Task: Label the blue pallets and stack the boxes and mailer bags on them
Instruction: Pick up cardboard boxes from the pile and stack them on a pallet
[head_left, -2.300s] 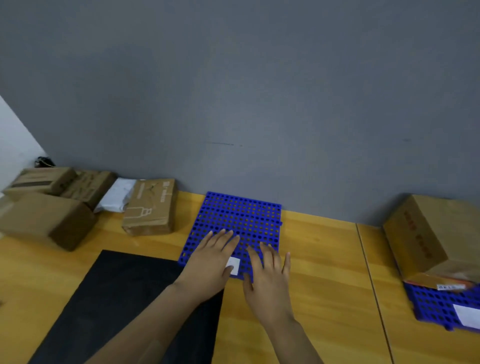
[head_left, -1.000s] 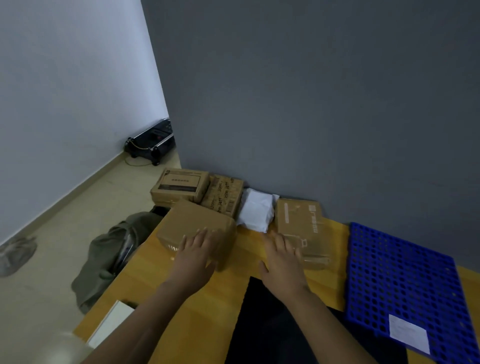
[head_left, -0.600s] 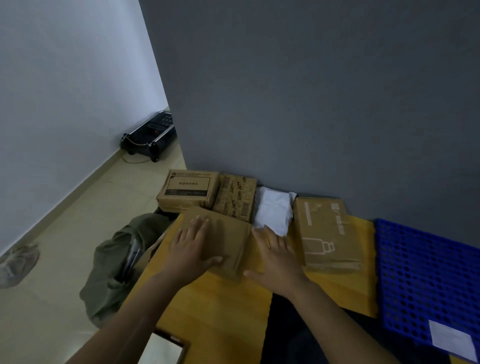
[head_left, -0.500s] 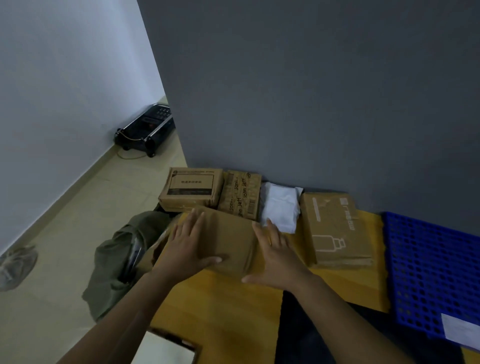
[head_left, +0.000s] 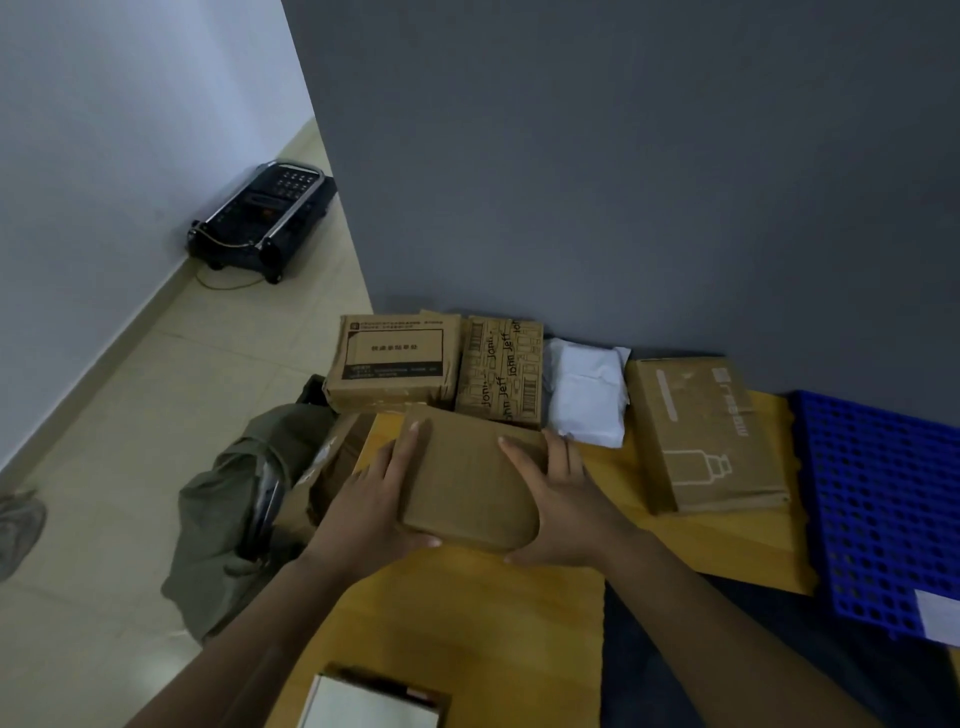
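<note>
Nearest you, at the bottom edge of the view, a small open box (head_left: 371, 701) with a white inside sits on the wooden tabletop (head_left: 467, 613), and a dark mat (head_left: 779, 649) lies beside it to the right. Just beyond, your left hand (head_left: 363, 512) and your right hand (head_left: 563, 499) clasp a plain brown box (head_left: 467, 478) from either side, fingers spread flat along its top and thumbs hooked under its near edge; you cannot tell whether it is lifted or still resting on the wood. To your right, a blue pallet (head_left: 883, 499) lies flat on the tabletop with a white label (head_left: 937, 616) stuck at its near corner, and nothing is stacked on it. Between the pallet and your hands lies a flat box with a bottle outline (head_left: 709, 436). Farther back, against the grey wall (head_left: 623, 156), you have a white mailer bag (head_left: 584, 395), a box with handwriting on it (head_left: 501, 371), and a box with a printed frame (head_left: 395, 364), side by side. Off the tabletop to your left, an olive bag (head_left: 228, 519) slumps on the floor (head_left: 130, 441), and a black device (head_left: 260, 223) sits in the far corner.
</note>
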